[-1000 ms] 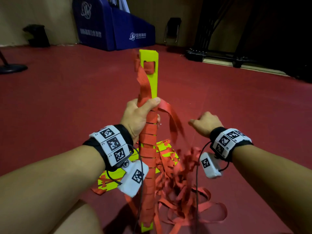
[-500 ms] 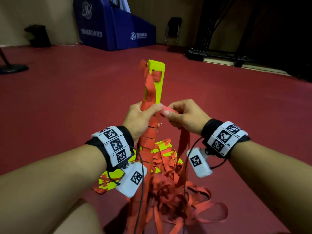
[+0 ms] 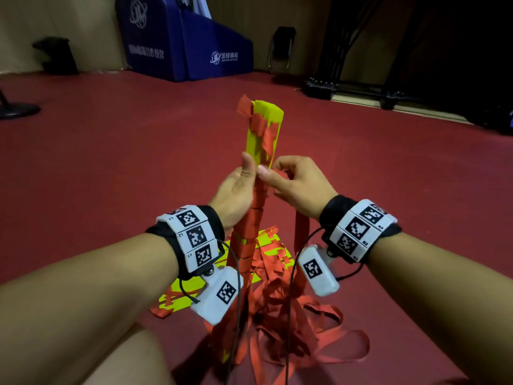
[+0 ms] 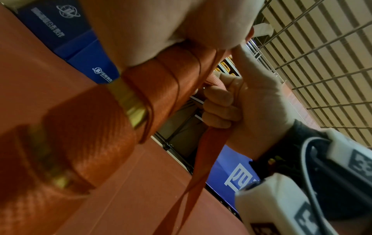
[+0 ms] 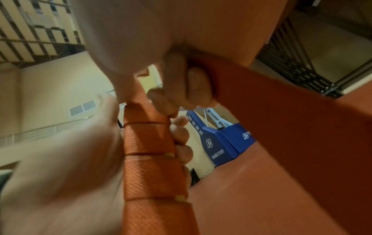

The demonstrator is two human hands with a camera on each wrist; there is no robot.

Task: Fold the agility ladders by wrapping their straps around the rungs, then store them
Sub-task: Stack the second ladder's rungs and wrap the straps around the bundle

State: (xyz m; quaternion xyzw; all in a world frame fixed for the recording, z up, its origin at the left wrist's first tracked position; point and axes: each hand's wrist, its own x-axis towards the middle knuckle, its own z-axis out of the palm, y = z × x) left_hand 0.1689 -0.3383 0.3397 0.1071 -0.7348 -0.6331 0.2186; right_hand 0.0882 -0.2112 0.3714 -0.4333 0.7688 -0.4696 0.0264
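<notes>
A bundle of yellow rungs (image 3: 263, 120) stands upright in front of me, its lower half bound in red strap (image 3: 249, 232). My left hand (image 3: 238, 187) grips the bundle at mid-height, thumb raised along it; its fingertips (image 5: 181, 138) curl round the far side. My right hand (image 3: 291, 182) pinches the red strap (image 5: 281, 119) against the bundle just right of the left thumb. The loose strap (image 3: 301, 232) hangs from that hand into a tangled heap (image 3: 277, 315) on the floor. The left wrist view shows the wrapped bundle (image 4: 90, 127) and the right hand (image 4: 241, 103) holding the strap.
More yellow rungs (image 3: 188, 290) lie on the red floor behind the bundle. Blue padded blocks (image 3: 188, 45) stand at the back wall, with a folding chair (image 3: 280, 48) and a black frame base (image 3: 361, 90) to the right. A black stand foot (image 3: 16, 109) is far left.
My right hand swung in from the right with the strap and now pinches it at the bundle. The bundle has turned and tipped slightly; my left thumb has lifted off it.
</notes>
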